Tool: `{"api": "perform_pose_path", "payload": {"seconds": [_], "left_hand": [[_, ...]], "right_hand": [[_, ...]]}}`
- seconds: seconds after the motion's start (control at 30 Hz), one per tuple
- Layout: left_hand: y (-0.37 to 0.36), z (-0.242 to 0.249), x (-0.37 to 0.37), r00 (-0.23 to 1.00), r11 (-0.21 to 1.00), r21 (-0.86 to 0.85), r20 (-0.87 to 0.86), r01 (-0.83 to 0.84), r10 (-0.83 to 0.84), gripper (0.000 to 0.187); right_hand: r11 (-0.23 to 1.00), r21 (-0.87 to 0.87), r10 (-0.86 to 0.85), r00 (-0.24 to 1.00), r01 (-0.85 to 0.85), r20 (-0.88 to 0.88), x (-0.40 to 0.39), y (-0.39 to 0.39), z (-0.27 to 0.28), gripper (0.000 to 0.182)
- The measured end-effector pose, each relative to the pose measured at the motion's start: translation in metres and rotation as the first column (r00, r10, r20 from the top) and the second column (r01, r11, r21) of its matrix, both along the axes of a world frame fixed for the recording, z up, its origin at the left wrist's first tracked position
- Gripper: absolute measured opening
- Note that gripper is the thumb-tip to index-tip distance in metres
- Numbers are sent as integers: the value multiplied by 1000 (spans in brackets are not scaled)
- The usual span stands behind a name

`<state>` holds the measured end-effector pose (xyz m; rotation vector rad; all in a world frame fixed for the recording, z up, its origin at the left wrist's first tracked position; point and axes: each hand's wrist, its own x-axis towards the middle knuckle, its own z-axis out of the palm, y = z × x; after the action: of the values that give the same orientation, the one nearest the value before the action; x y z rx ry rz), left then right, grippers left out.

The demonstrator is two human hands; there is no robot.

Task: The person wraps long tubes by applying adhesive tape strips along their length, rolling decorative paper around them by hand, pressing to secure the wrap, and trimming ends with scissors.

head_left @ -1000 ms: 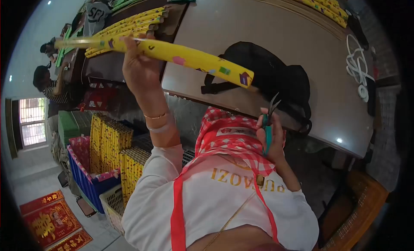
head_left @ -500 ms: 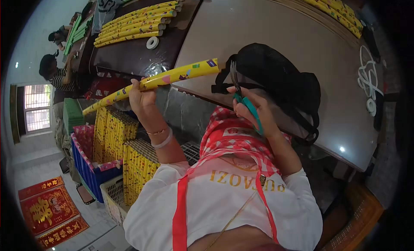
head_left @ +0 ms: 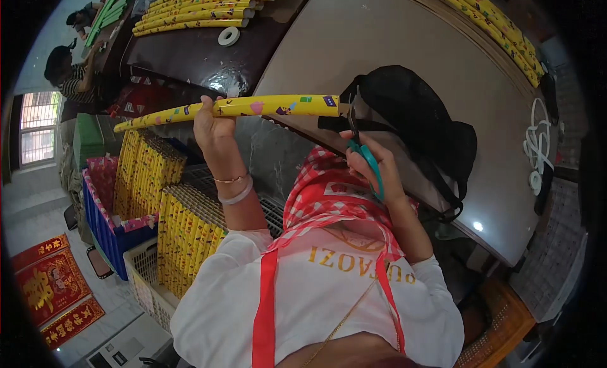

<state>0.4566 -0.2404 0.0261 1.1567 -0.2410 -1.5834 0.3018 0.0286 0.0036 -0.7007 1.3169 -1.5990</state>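
My left hand (head_left: 215, 121) is closed around a long yellow patterned tube (head_left: 272, 105), which lies nearly level across the view. A bracelet and a pale bangle circle that wrist. In my right hand (head_left: 376, 162) is a pair of scissors (head_left: 370, 164) with teal handles, fingers wrapped round them. The dark blades point up, right beside the tube's right end, where a short strip of brownish material shows. Behind the scissors a black bag (head_left: 411, 109) with straps lies on the light tabletop (head_left: 316, 58).
Several yellow tubes (head_left: 196, 17) and a white tape roll (head_left: 229, 36) lie on the dark table. At lower left stand a blue crate (head_left: 104, 210) and a pale basket (head_left: 142, 267) packed with yellow rolls. White cord (head_left: 537, 134) lies at right. A person (head_left: 66, 71) sits at far left.
The tube's left end has risen relative to its right end, so it lies more level. The scissors have shifted slightly right and down with my right hand. The whole view has turned a little.
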Motion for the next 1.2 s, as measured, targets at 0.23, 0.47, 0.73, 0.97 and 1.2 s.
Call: {"api": "perform_pose_path", "payload": {"seconds": [0.23, 0.47, 0.73, 0.97, 1.2], "left_hand": [[3, -1, 1, 997, 997, -19, 13, -81, 81, 30], [3, -1, 4, 994, 994, -32, 45, -100, 101, 30], [-4, -15, 15, 998, 997, -29, 8, -68, 68, 24], [0, -13, 20, 998, 995, -77, 8, -67, 67, 31], [32, -5, 53, 992, 885, -449, 76, 121, -97, 28]], "right_hand": [[997, 79, 25, 999, -28, 35, -1, -3, -1, 35], [990, 141, 11, 1000, -8, -23, 2, -7, -2, 34], [986, 167, 32, 993, -13, -112, 0, -9, -2, 35], [979, 202, 53, 993, -31, -106, 1, -14, 0, 35], [984, 149, 103, 993, -93, -56, 14, -32, -3, 32]]}}
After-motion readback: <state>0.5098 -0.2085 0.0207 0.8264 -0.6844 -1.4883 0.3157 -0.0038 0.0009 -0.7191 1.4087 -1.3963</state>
